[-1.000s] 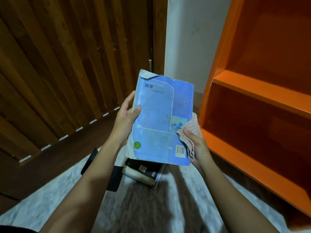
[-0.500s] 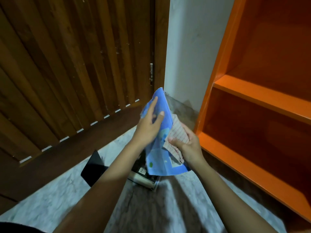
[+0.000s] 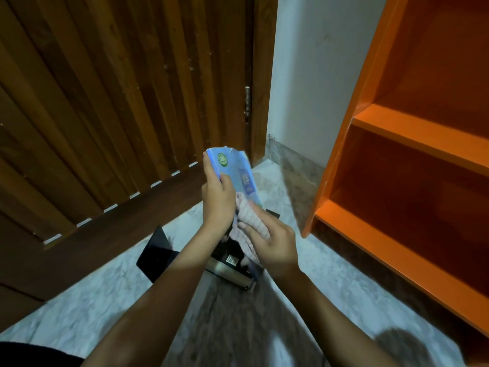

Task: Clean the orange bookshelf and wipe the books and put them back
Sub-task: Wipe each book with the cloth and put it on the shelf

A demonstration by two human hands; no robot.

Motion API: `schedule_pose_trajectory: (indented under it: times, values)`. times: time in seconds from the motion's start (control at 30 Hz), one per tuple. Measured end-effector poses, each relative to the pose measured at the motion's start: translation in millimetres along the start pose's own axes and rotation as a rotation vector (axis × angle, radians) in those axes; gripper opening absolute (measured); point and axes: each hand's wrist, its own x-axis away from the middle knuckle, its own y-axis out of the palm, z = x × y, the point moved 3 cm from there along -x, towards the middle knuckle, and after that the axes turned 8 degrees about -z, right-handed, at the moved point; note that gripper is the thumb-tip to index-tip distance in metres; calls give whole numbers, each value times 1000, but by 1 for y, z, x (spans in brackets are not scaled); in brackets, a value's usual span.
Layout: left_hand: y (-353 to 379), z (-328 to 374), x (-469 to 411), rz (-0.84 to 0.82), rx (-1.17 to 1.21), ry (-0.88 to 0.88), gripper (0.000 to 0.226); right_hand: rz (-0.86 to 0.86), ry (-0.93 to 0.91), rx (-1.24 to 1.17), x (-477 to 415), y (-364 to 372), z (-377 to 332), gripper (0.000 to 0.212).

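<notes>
My left hand (image 3: 217,197) grips a thin blue book (image 3: 238,176) by its left edge, holding it upright and tilted over the floor. A green round mark shows near the book's top. My right hand (image 3: 272,247) holds a pale striped cloth (image 3: 251,221) against the lower part of the blue cover. The orange bookshelf (image 3: 412,144) stands to the right with bare shelves in view. Under my hands a dark book (image 3: 230,266) lies on the floor, partly hidden.
A black flat object (image 3: 156,252) lies on the marble floor (image 3: 87,308) left of the dark book. A brown slatted wooden door (image 3: 119,102) fills the left side. A white wall (image 3: 312,75) stands between door and shelf.
The blue book has turned over and swung lower, its green mark now at the top. My right hand has brought the cloth onto the cover. The view has tipped downward.
</notes>
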Motion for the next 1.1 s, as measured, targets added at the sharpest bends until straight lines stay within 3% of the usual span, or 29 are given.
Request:
schedule_pose_trajectory:
  times: [0.07, 0.2, 0.43, 0.57, 0.63, 0.7, 0.8, 0.83, 0.9, 0.97, 1.03, 1.1]
  values:
    - [-3, 2, -1, -12, 73, 72, 51, 9, 67, -186, -3, -3, 1, 37]
    - [1, 10, -2, -52, 171, 168, 48, 292, 107, -193, -24, -28, -2, 35]
    - [9, 28, 1, -104, 370, 201, 44, 403, -169, 7, -85, -37, -38, 30]
    - [5, 37, 0, -146, 479, 183, 40, 504, 225, -183, -89, -60, 25, 30]
    - [9, 39, 1, -150, 453, 202, 40, 486, 217, -184, -82, -61, 24, 26]
    - [9, 37, -1, -104, 428, 200, 41, 424, 47, -216, -72, -49, 1, 26]
    - [1, 33, -7, -63, 457, 169, 40, 311, -212, -76, -47, -23, -17, 27]
    - [-2, 33, -9, -60, 472, 167, 39, 296, -228, -47, -46, -20, -7, 27]
    - [-8, 35, -12, -32, 482, 177, 38, 270, -74, -122, -54, -22, 19, 29]
    - [-12, 36, -15, 11, 475, 205, 38, 226, 37, -146, -54, -21, 29, 44]
    - [-17, 36, -19, 61, 464, 213, 38, 213, -32, -141, -43, -10, 18, 49]
    - [-25, 32, -23, 144, 470, 202, 38, 173, -168, -143, -21, 6, 0, 37]
